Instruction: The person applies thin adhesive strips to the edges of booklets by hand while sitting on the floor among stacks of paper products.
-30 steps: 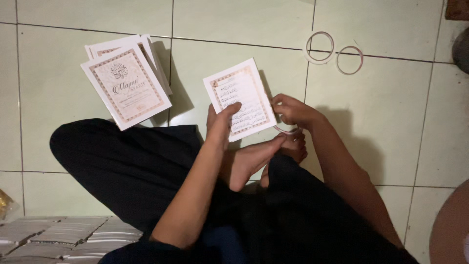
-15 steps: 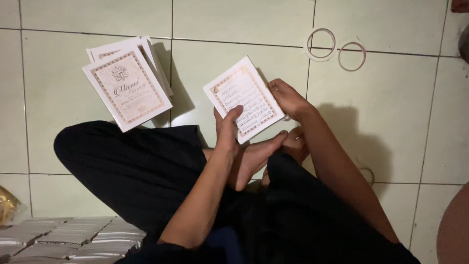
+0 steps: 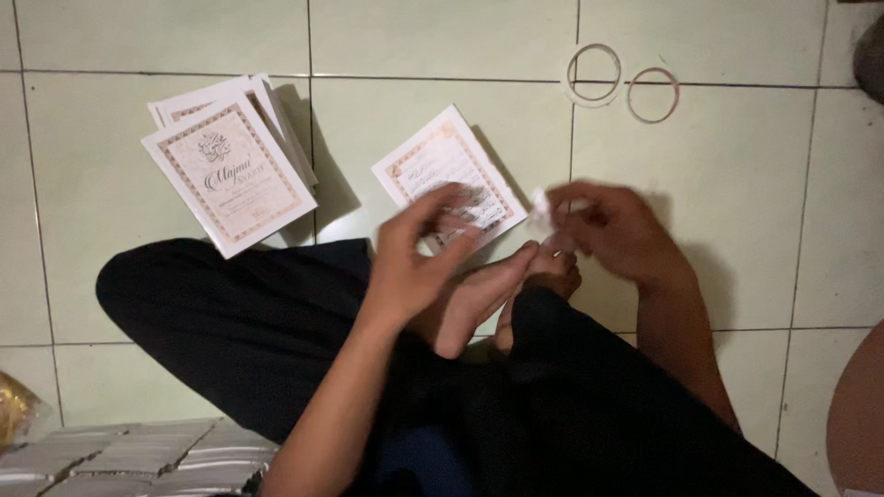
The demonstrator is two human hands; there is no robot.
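Observation:
A white booklet with an ornate border [image 3: 433, 170] lies tilted at the centre of the tiled floor, its near corner by my bare feet [image 3: 497, 294]. My left hand [image 3: 419, 258] hovers over the booklet's near edge, blurred. Its fingers and thumb are spread in a curve, and I cannot tell whether they touch the booklet. Just to the booklet's right, my right hand [image 3: 617, 230] pinches a small white scrap [image 3: 541, 216] between thumb and fingertips. I sit cross-legged in black trousers [image 3: 239, 322].
A fanned stack of matching booklets [image 3: 230, 170] lies on the floor to the left. Two tape rings [image 3: 594, 74] rest at the far right. Silvery wrapped packs [image 3: 138, 460] sit at the bottom left beside a golden wrapper [image 3: 14, 410]. Another person's limb [image 3: 856, 414] shows at the right edge.
Both hands held the booklet up before. My right hand has come off it to the right with a white scrap, and my left hand has opened over the booklet's near edge.

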